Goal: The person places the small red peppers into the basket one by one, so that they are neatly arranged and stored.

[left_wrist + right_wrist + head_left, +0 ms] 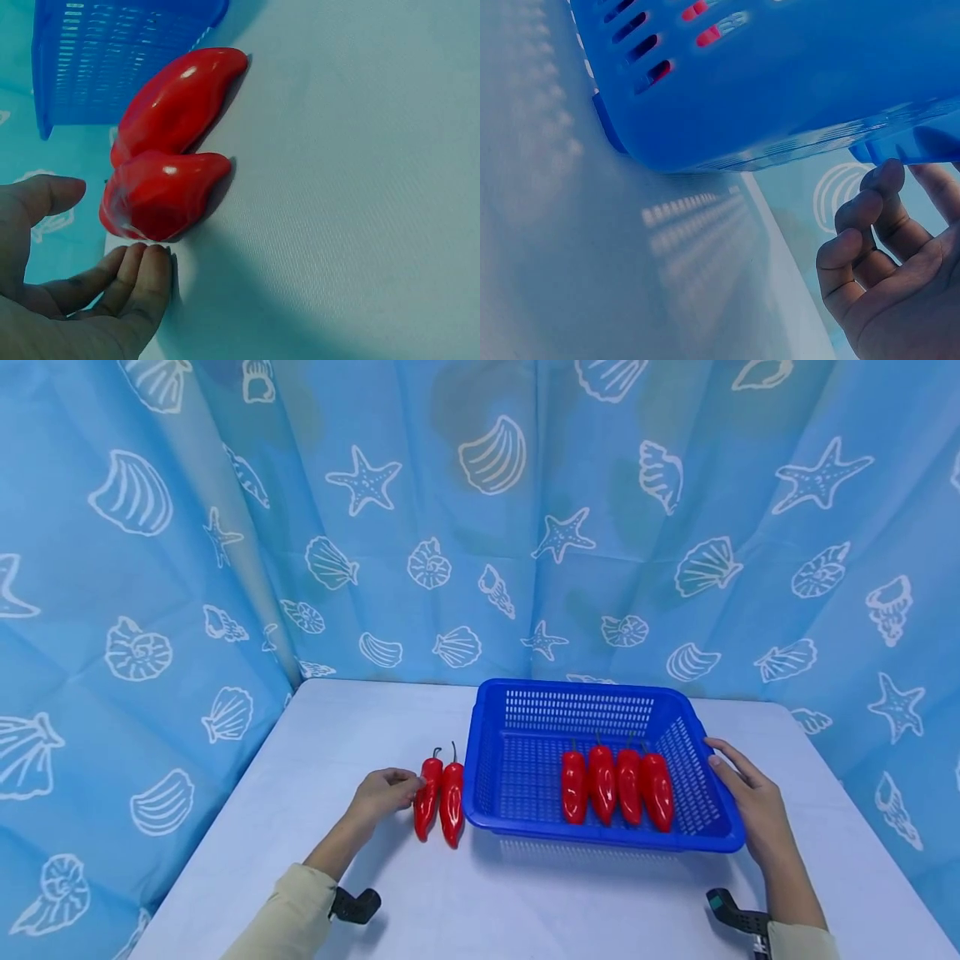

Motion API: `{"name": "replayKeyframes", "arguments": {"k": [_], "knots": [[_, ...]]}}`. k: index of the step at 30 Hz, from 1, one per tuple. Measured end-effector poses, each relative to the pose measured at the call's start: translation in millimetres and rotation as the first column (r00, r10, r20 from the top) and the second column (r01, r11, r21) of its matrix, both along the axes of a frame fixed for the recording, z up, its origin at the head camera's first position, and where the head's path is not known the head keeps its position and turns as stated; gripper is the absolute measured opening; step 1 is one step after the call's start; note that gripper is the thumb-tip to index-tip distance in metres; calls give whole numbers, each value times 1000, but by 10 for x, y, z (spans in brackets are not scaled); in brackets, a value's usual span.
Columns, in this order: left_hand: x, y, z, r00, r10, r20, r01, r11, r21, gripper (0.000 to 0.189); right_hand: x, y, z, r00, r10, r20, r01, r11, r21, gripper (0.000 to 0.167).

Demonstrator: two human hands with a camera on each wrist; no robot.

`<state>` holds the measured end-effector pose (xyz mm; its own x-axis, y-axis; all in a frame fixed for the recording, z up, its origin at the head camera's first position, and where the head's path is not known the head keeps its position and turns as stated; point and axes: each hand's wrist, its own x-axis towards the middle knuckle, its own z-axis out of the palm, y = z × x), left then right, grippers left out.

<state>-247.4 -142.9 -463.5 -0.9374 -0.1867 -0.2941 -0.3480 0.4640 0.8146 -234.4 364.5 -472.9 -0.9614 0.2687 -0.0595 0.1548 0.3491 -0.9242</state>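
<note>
1. No text, label, brand, number or sign can be read in any of the views.

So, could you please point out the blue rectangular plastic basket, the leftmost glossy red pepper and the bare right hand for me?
Blue rectangular plastic basket (592, 833): head view, on the near rim.
Leftmost glossy red pepper (427, 800): head view, on its body.
Bare right hand (759, 808): head view, on its back.
</note>
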Motion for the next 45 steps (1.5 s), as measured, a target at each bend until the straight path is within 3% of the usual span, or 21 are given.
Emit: {"name": "replayKeyframes", "arguments": {"k": [8, 16, 24, 31, 45], "knots": [[-58, 57, -8, 998, 12, 56, -9, 999, -54, 53, 7, 8, 18, 1000, 0, 2, 0, 1000, -9, 66], [-141, 67, 88, 997, -4, 73, 7, 999, -48, 45, -39, 8, 96, 1000, 2, -8, -3, 1000, -16, 65], [-142, 27, 120, 998, 15, 55, -19, 997, 79, 50, -78, 22, 107, 1000, -5, -14, 5, 1000, -2, 64], [-107, -90, 93, 998, 31, 55, -41, 981, 188, 57, -12, 2, 40, 1000, -1, 3, 2, 1000, -25, 65], [-44, -69, 453, 1000, 22, 14, -25, 919, 393, 67, 7, 20, 34, 1000, -10, 22, 10, 1000, 14, 62]]}}
